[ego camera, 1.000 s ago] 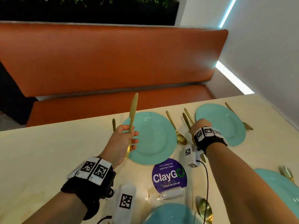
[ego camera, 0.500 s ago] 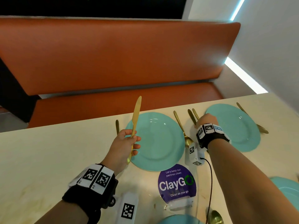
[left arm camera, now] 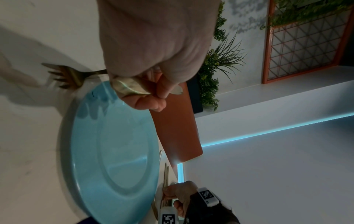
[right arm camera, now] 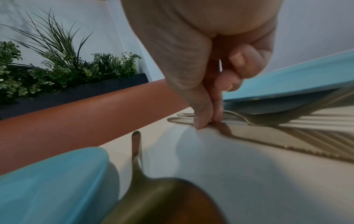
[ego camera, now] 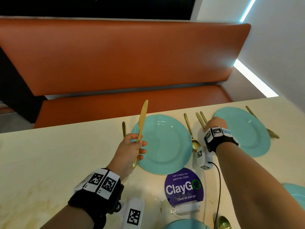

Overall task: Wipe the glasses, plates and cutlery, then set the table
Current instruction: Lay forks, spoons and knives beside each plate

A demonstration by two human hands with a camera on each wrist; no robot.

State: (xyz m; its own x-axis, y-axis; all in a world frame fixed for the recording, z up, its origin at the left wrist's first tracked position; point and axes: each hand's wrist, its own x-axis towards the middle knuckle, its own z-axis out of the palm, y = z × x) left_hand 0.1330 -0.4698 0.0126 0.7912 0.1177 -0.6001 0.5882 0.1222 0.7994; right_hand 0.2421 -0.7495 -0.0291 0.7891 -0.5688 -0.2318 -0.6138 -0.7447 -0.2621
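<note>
Left hand [ego camera: 130, 148] grips gold knife [ego camera: 142, 119] by the handle, blade up at 12 o'clock, above the teal plate's [ego camera: 166, 146] 9 o'clock rim. Right hand [ego camera: 214, 123] fingers [right arm camera: 201, 119] pinch second knife [right arm camera: 268, 136] lying flat on desk [ego camera: 49, 162].

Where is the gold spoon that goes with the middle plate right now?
In the head view the gold spoon lies flat on the table, just right of the middle plate and left of the right hand.
</note>
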